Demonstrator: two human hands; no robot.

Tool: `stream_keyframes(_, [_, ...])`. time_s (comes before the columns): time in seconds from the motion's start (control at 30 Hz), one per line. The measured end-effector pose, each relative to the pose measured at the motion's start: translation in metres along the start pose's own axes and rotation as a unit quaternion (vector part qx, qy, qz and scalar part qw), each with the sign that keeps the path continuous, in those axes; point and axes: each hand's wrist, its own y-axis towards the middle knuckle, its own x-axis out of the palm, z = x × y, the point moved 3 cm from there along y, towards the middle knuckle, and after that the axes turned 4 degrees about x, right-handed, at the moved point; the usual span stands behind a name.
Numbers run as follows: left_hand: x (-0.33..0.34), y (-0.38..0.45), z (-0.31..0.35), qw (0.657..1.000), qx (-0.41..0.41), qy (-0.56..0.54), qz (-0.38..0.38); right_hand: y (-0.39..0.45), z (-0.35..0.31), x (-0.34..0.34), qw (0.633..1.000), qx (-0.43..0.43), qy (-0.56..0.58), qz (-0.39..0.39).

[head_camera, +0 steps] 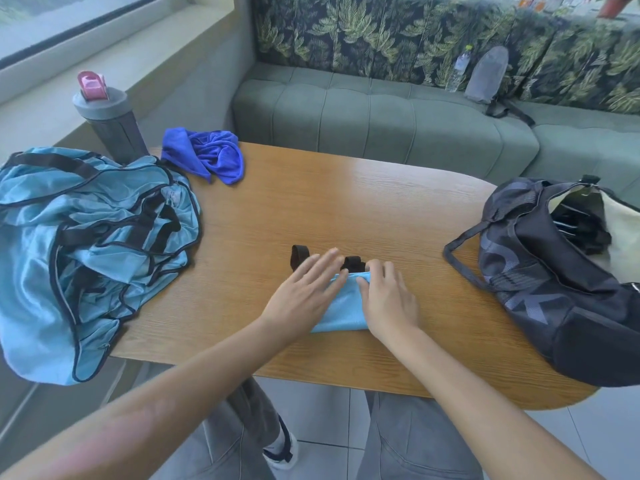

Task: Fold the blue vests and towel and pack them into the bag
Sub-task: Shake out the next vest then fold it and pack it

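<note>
Head view: your left hand (304, 289) lies flat, fingers straight, pressing the folded vest (343, 306) onto the tabletop (346, 209) so its fold holds, while your right hand (388, 296) pinches the top edge. Unfolded vests (86, 244) and towel (207, 155) wait left; the open bag (554, 282) sits right, its pattern unreadable.

Bare wooden table (311, 209) stretches between the heap of light-blue vests (86, 251) at the left and the dark bag (540, 285) at the right, giving open passage across the middle. The crumpled blue towel (207, 155) and grey bottle (110, 123) crowd the far-left corner.
</note>
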Motion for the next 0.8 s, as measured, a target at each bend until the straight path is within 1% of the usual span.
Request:
stream_keyframes(0.03, [0.005, 0.001, -0.003, 0.999, 0.026, -0.009, -0.039, 0.001, 0.002, 0.002, 1.000, -0.003, -0.009, -0.007])
stream_keyframes(0.07, [0.009, 0.003, -0.007, 0.997, 0.032, -0.028, -0.072, 0.003, 0.004, 0.004, 1.000, -0.010, -0.017, -0.016])
stream_keyframes(0.13, [0.013, 0.005, -0.014, 0.991, 0.011, -0.083, -0.103, 0.005, 0.005, 0.008, 0.999, -0.029, -0.021, -0.025])
stream_keyframes(0.2, [0.013, 0.007, -0.019, 0.980, -0.029, -0.146, -0.135, 0.007, 0.006, 0.012, 0.999, -0.041, -0.019, -0.020])
stream_keyframes(0.33, [0.016, 0.003, -0.022, 0.961, -0.066, -0.222, -0.151, 0.010, 0.007, 0.022, 0.999, -0.040, -0.029, -0.016])
stream_keyframes(0.4, [0.019, 0.002, -0.022, 0.956, -0.074, -0.229, -0.168, 0.009, 0.006, 0.023, 0.999, -0.034, -0.033, -0.016])
stream_keyframes(0.47, [0.018, 0.004, -0.021, 0.950, -0.081, -0.235, -0.187, 0.011, 0.007, 0.023, 0.999, -0.021, -0.021, -0.040])
stream_keyframes(0.57, [0.010, 0.013, -0.022, 0.943, -0.101, -0.242, -0.204, 0.025, 0.011, 0.014, 0.991, 0.011, 0.048, -0.126])
stream_keyframes(0.67, [-0.001, 0.032, -0.030, 0.944, -0.113, -0.233, -0.204, 0.044, 0.017, -0.003, 0.968, 0.043, 0.146, -0.199])
stream_keyframes(0.73, [-0.007, 0.049, -0.036, 0.941, -0.105, -0.229, -0.227, 0.048, 0.020, -0.012, 0.952, 0.048, 0.196, -0.229])
stream_keyframes(0.8, [-0.011, 0.065, -0.042, 0.927, -0.098, -0.239, -0.271, 0.048, 0.023, -0.020, 0.942, 0.033, 0.243, -0.230])
